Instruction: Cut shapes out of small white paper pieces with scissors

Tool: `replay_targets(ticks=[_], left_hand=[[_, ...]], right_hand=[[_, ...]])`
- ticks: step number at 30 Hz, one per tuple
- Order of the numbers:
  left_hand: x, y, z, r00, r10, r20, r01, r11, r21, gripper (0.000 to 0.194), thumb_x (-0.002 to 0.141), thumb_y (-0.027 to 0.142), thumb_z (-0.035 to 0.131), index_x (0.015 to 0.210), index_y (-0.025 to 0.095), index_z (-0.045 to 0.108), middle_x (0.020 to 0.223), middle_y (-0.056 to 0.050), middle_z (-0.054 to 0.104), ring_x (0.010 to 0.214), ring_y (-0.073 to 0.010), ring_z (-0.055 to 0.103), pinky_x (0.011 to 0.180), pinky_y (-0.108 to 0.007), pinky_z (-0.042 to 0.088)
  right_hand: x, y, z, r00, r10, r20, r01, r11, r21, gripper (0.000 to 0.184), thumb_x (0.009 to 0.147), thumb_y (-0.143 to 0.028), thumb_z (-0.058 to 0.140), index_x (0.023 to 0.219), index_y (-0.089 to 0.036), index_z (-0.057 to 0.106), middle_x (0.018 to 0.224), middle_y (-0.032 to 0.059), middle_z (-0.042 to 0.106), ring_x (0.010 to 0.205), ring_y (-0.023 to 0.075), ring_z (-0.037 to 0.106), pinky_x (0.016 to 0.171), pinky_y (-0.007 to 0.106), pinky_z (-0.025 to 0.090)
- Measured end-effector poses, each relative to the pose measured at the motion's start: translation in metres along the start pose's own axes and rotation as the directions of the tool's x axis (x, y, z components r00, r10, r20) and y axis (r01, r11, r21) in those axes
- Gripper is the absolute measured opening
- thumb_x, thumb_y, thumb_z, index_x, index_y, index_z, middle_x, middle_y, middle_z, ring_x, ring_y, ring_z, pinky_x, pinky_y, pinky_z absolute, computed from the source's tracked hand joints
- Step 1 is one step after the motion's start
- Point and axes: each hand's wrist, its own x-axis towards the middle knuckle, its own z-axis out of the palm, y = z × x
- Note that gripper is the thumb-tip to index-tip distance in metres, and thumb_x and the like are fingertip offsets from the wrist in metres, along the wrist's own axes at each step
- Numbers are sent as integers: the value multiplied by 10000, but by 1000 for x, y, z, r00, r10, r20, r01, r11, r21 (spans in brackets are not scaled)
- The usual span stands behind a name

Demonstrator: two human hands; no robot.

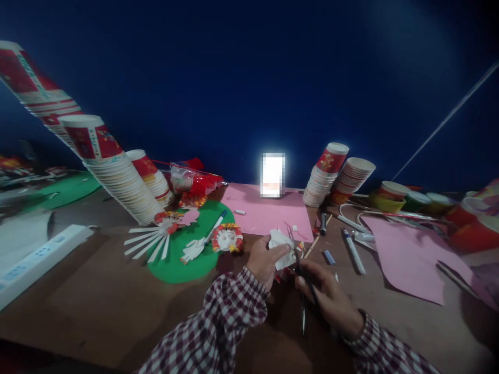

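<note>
My left hand (263, 259) pinches a small white piece of paper (279, 248) between thumb and fingers, above the table's middle. In my right hand (331, 293) is a pair of scissors (295, 248) with dark handles, its blades at the paper's right edge. Whether the blades are parted is hard to make out. Small red and white scraps show just below the paper. To the left, a green paper round (171, 270) bears a white hand-shaped cutout (194, 251), a pen (215, 227) and a red-and-white paper-cup flower (227, 239).
Tall stacks of paper cups (117, 176) lean at the left; shorter cup stacks (320, 176) stand back right. Pink paper (268, 213) lies ahead, with a bright blurred screen (272, 175) behind it. A marker (354, 252), another pink sheet (405, 259) and a power strip (42, 262) lie around.
</note>
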Motion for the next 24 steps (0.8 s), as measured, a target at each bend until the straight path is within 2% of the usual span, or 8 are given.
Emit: replay_targets(ticks=[16,24], left_hand=[[0,1,0,1000,-7,23,7,1000,1,301,484,199,768,708,101,591,568,7,584,482,-93,527,493,-217,429],[-2,1,2,1000,-29,11,29,1000,-7,305,465,201,778,688,110,590,560,11,581,487,-98,535,492,-217,432]], right_hand=[[0,0,0,999,-3,-38,1,999,-41,323,831,-393,564,1077,-187,608,955,80,685,869,226,632,779,322,522],[2,-7,0,1000,-26,4,26,999,-20,277,849,-352,549,1064,-189,611,959,75,683,868,219,626,791,318,507]])
